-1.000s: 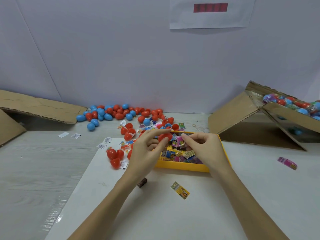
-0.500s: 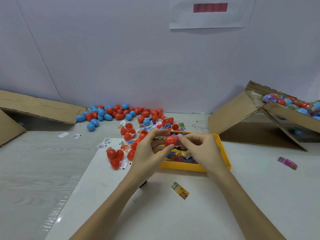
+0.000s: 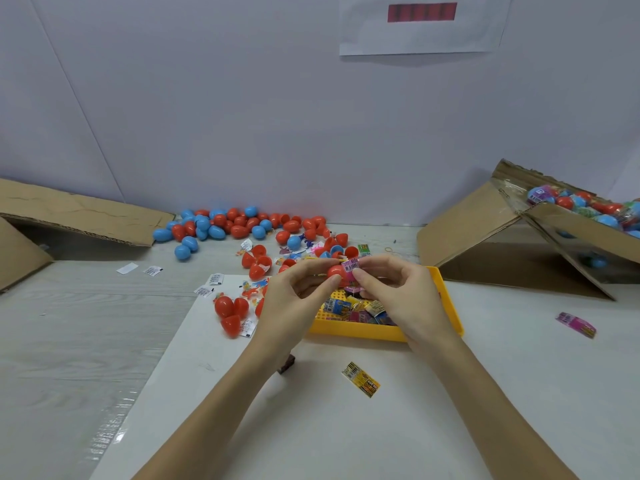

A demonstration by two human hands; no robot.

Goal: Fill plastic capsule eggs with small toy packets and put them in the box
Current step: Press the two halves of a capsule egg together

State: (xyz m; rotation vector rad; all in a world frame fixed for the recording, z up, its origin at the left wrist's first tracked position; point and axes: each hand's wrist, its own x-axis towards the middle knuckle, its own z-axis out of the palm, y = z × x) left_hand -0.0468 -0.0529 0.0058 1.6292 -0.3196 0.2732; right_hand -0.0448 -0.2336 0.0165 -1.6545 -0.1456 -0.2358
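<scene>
Between both sets of fingertips, above the yellow tray (image 3: 450, 299), sits the red egg (image 3: 335, 273). The left hand (image 3: 294, 299) pinches it; the right hand (image 3: 401, 296) presses the pink packet (image 3: 351, 266) leftward into its open end.

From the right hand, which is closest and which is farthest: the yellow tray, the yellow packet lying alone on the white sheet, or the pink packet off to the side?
1. yellow tray: directly under the right hand.
2. yellow packet: toward the person, on the white sheet.
3. pink packet: far right, alone.
</scene>
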